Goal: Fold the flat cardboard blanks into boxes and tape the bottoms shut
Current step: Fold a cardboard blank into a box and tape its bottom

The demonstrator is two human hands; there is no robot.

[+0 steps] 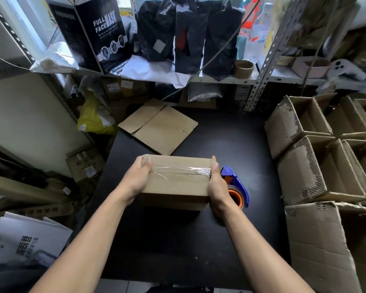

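We see both hands, left hand [138, 178] and right hand [216, 182], hold the taped box [175, 182]; the wrinkled tape [199, 171] may peel under uneven grip.

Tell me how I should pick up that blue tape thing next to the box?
Grab the tape dispenser by its blue curved body, coming from the right. That side faces open table, while the box and the right hand crowd its left. The orange roll sits at the near end, so probably wrap your fingers over the blue part behind it.
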